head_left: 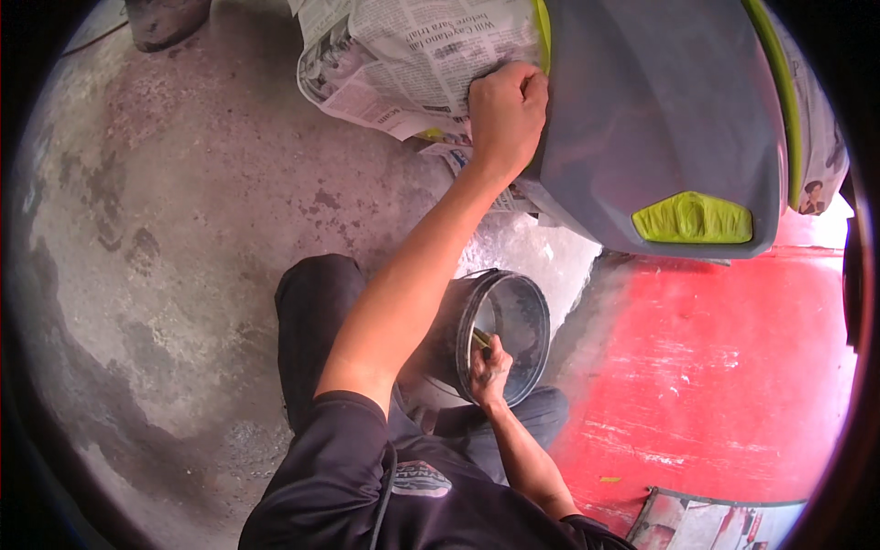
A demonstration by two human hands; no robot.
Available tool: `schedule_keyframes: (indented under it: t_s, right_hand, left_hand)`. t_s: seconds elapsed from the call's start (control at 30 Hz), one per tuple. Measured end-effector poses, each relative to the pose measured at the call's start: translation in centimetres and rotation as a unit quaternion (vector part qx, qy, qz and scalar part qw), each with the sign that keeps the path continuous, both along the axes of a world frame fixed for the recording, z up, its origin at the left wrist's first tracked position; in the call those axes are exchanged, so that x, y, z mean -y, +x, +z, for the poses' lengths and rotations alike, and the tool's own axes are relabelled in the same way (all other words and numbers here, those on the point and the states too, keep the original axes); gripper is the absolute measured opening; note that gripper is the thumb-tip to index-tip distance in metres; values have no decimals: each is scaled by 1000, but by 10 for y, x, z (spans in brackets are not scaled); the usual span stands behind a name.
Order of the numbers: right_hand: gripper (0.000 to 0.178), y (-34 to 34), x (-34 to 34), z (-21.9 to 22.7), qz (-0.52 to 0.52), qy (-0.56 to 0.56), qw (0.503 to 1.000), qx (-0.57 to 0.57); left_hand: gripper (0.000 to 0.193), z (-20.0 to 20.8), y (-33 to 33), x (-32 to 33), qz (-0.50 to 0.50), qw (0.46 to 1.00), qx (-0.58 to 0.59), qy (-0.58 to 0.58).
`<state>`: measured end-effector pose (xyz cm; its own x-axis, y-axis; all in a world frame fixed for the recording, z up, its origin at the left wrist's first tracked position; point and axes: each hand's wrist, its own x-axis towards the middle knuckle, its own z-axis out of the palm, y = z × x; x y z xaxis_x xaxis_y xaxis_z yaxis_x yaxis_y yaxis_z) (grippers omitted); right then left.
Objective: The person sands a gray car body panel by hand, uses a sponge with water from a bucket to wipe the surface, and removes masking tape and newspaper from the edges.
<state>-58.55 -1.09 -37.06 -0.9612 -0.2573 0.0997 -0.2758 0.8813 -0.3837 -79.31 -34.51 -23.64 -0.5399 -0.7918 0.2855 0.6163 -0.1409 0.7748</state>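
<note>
My left hand [509, 115] is closed against the left edge of a large grey body panel [665, 110]. Its fingertips are hidden, so I cannot tell what they hold. Newspaper sheets [412, 55] border the panel there, joined along a strip of yellow-green tape [544, 35]. Lower on the panel, a wrinkled yellow-green covering [694, 218] fills a recess. My right hand [492, 368] is at the mouth of a dark bucket [466, 316], its fingers closed round a small yellow-green piece [481, 338]. The bucket tilts between my legs.
Stained concrete floor [183, 229] spreads out to the left. A scuffed red surface [697, 367] lies to the right, with a printed sheet or board [720, 524] at its near edge. More newspaper [819, 151] hangs beyond the panel's right side. A dark round object [167, 20] stands at the far left.
</note>
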Motion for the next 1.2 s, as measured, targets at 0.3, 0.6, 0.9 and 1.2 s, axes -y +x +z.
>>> schedule_keyframes:
  t_s: [0.3,0.6,0.9,1.2]
  right_hand:
    - [23,-1,-5,-5,43,5,999,-31]
    - [13,2,-4,-2,13,26,1000,-6]
    - [12,2,4,3,9,12,1000,-10]
    - [19,0,3,-2,30,-1,999,-24]
  left_hand:
    - [17,-12,-1,3,-14,1000,16,-4]
    - [17,-18,7,5,-46,994,42,-86]
    - [20,-18,5,1,-5,992,71,-106]
    - [20,3,3,15,4,998,32,-47]
